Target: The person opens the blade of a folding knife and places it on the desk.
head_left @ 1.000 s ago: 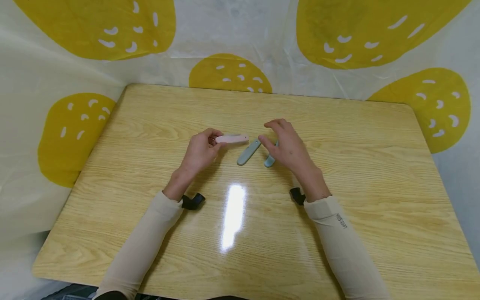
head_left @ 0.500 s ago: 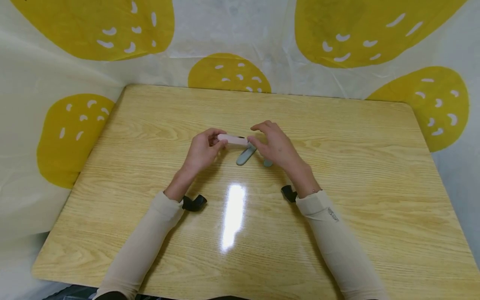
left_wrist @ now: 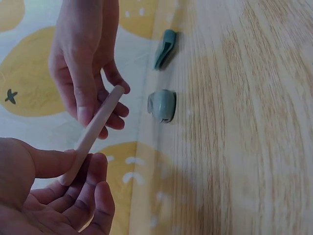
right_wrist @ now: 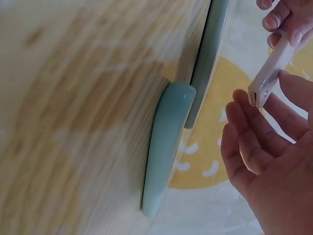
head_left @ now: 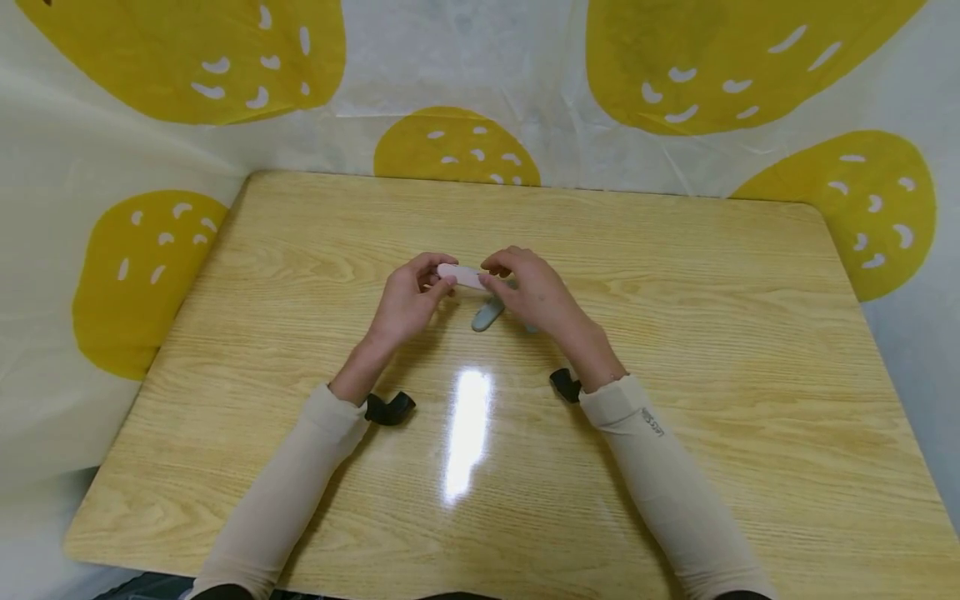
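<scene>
A slim pink handle [head_left: 460,275], which looks like a folded pocket knife, is held above the table between both hands. My left hand [head_left: 402,302] pinches its left end between thumb and fingers. At the other end, my right hand [head_left: 546,296] has its thumb on one side and its fingers on the other. In the right wrist view, the tip of this pink knife [right_wrist: 269,73] shows a small hole and a slot. Two similar pale green knives lie below: one green knife [head_left: 487,315] shows partly, the other green knife [head_left: 531,328] is mostly hidden under my right hand.
The wood-grain table [head_left: 735,333] reaches back to a white curtain [head_left: 558,100] with yellow shapes. A black wrist-camera mount [head_left: 392,408] hangs at the left cuff and another black mount [head_left: 565,386] at the right one. Light glares off the tabletop near the front.
My right hand has moved left from over the green knives to the pink knife and taken its free end. The left hand has stayed nearly in place, the pink knife turning slightly in it.
</scene>
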A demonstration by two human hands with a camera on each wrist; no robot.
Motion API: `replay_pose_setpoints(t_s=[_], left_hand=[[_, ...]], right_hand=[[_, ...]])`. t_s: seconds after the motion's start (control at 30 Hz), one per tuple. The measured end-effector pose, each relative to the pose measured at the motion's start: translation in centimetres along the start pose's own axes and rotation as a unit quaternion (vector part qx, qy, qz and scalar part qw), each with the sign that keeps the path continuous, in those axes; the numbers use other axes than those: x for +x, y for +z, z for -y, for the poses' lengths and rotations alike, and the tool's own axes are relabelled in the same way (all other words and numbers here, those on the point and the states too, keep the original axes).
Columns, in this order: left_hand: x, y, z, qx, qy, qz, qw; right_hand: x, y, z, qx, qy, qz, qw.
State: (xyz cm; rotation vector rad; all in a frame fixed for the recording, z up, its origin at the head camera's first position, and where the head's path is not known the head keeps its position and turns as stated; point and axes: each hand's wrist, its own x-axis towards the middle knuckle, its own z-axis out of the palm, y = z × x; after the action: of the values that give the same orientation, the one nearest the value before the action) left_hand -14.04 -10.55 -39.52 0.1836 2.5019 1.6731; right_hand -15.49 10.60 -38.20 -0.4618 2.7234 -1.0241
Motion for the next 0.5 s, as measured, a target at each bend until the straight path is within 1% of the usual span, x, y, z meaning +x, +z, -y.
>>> replay_pose_setpoints(t_s=[0.17, 0.27, 0.5], left_hand=[[-0.05, 0.10, 0.06, -0.004, 0.008, 0.004, 1.0000], [-0.08, 0.16, 0.11, -0.008, 0.013, 0.007, 0.9999], [-0.08, 0.25, 0.17, -0.003, 0.019, 0.009, 0.9998]], right_hand=[[-0.11, 0.20, 0.16, 0.019, -0.016, -0.006, 0.9997], [-0.17, 0.22, 0.26, 0.032, -0.019, -0.006, 0.9993], [-0.26, -0.13, 0.29, 0.066, -0.006, 0.008, 0.9978]])
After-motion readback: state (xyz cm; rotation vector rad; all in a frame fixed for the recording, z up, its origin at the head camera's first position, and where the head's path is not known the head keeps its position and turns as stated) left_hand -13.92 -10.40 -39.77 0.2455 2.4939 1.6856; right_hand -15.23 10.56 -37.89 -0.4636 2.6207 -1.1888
